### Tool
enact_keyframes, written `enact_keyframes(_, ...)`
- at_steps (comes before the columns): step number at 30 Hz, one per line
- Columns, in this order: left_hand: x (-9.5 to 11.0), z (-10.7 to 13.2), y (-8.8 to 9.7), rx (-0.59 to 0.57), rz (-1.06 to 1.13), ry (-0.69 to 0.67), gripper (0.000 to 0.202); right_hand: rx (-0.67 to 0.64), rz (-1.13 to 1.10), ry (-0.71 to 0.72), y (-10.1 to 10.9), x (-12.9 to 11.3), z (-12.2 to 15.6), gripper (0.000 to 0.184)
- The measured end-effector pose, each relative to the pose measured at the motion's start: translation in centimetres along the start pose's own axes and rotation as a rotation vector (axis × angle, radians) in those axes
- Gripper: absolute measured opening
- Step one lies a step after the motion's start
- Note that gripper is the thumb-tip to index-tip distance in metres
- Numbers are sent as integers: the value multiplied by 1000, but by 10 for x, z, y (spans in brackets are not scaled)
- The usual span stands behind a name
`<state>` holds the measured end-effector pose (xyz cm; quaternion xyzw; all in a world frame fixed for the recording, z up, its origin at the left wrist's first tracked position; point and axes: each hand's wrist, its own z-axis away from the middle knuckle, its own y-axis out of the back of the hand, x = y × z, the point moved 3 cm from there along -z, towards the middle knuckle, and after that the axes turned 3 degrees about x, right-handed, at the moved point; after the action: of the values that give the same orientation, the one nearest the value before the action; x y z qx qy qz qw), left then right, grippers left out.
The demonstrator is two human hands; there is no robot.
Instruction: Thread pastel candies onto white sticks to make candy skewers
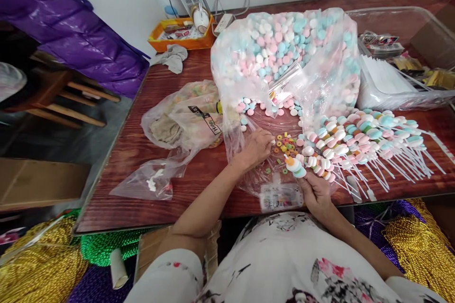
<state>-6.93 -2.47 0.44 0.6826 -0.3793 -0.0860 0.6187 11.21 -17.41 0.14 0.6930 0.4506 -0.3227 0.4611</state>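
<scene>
My left hand (pixel 256 147) rests on a clear plastic sheet, fingers curled in a pinch at a scatter of small coloured ring candies (pixel 284 144). My right hand (pixel 315 190) is closed round a thin stick that carries stacked pastel candies (pixel 295 165) with an orange piece on top. To the right lies a pile of finished candy sticks (pixel 366 144), white sticks pointing right. Behind stands a big clear bag of pink, blue and white candies (pixel 284 52), with a few spilled at its mouth.
Wooden table (pixel 159 203) with crumpled plastic bags (pixel 185 123) at left, an orange tray (pixel 181 33) and a small machine at the back, a clear bin (pixel 408 57) with packets at right. Gold, green and purple tinsel lies below the table edge.
</scene>
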Motion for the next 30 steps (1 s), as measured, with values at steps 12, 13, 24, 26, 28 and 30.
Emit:
enact_keyframes(12,3,25,5,229,406,253,14,-59,55,-39,-2,7,6,19)
enact_keyframes(13,4,31,7,292,535,332,14,-67,63,-41,-2,6,7,19)
enact_keyframes(24,41,82,31,656,1435,577,24,-225,128,111,-14,-27,-5,21)
enact_keyframes(26,45,86,32,676,1467,561,24,-237,146,117,-15,-31,-6,21)
enact_keyframes(28,47,90,32,700,1492,551,25,-231,151,112,-16,-33,-4,22)
enact_keyframes(30,49,92,32,728,1511,545,25,-216,147,113,-15,-34,-1,22)
